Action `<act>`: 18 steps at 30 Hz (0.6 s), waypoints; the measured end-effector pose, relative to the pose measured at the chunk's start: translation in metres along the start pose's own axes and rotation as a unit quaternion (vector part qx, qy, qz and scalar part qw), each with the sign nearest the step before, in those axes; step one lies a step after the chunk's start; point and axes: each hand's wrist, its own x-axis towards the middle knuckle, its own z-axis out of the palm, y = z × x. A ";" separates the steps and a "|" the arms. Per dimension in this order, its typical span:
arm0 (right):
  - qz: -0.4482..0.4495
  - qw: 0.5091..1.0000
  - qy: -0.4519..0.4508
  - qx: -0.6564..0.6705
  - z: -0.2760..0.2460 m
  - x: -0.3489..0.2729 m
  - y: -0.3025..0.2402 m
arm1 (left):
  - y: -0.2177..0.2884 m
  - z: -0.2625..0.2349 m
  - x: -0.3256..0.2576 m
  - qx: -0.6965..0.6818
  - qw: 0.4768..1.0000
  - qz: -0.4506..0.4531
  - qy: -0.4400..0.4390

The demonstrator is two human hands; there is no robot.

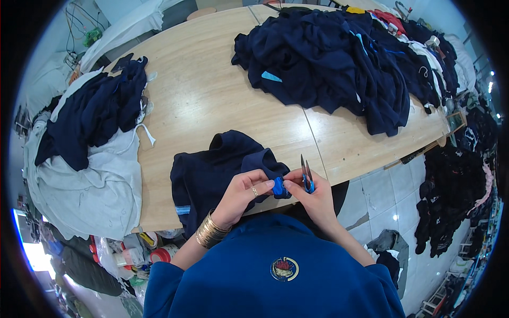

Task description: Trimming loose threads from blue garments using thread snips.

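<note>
- Right now, one dark blue garment (212,164) seems to be the one being worked on. It lies on the near edge of the table (191,79), and one end is up in the hands.
- The left hand (244,191) has its thumb and finger closed in a tight pinch on the bright blue bit (279,186) of that garment.
- The right hand (313,199) pinches at the other side of the same bit. It also holds the small scissors (304,169), with the blades pointing up and a little apart.
- The blades are not touching the cloth, so no cut is going on at this moment. I cannot tell if any snips are done.
- This garment looks not yet done, I think, because both hands are busy on it.
- A big heap of dark clothes (323,58) lies at the far right, and a smaller dark pile (101,111) lies at the left on a white cloth (90,191). I cannot tell which is finished and which is left.
</note>
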 end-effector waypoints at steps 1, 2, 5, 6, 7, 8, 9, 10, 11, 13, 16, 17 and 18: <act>0.001 1.000 -0.001 0.003 0.000 0.002 0.001 | 0.001 0.000 0.000 -0.003 1.000 0.001 0.002; 0.002 1.000 -0.001 0.005 0.000 0.003 0.001 | 0.001 0.000 0.001 -0.002 1.000 0.000 0.002; 0.002 1.000 -0.011 -0.007 0.001 0.008 0.001 | -0.001 0.000 0.003 0.054 0.998 0.000 0.023; -0.002 1.000 -0.014 -0.024 0.001 0.009 0.001 | -0.003 -0.002 0.005 0.058 0.998 0.009 0.028; -0.005 0.999 -0.017 -0.043 0.002 0.010 0.001 | -0.005 -0.003 0.006 0.061 0.997 0.018 0.033; -0.001 0.999 -0.016 -0.042 0.002 0.012 0.000 | -0.006 -0.005 0.007 0.060 0.998 0.014 0.033; -0.019 0.996 -0.007 -0.089 0.003 0.013 -0.003 | -0.007 -0.006 0.008 0.108 0.993 0.033 0.042; -0.037 0.990 0.004 -0.136 0.004 0.014 -0.004 | -0.008 -0.007 0.009 0.155 0.985 0.053 0.049; -0.032 0.990 0.006 -0.135 0.005 0.015 -0.004 | -0.007 -0.006 0.010 0.154 0.986 0.048 0.046; -0.104 0.973 0.030 -0.202 0.005 0.017 -0.002 | -0.004 -0.003 0.010 0.224 0.969 0.081 0.058; -0.135 0.971 0.042 -0.195 0.006 0.023 0.012 | -0.003 -0.002 0.012 0.268 0.958 0.078 0.068; -0.130 0.971 0.044 -0.195 0.004 0.023 0.010 | -0.002 -0.002 0.013 0.266 0.959 0.074 0.066; -0.070 0.985 0.030 -0.158 0.003 0.023 0.005 | -0.001 -0.002 0.015 0.263 0.960 0.066 0.064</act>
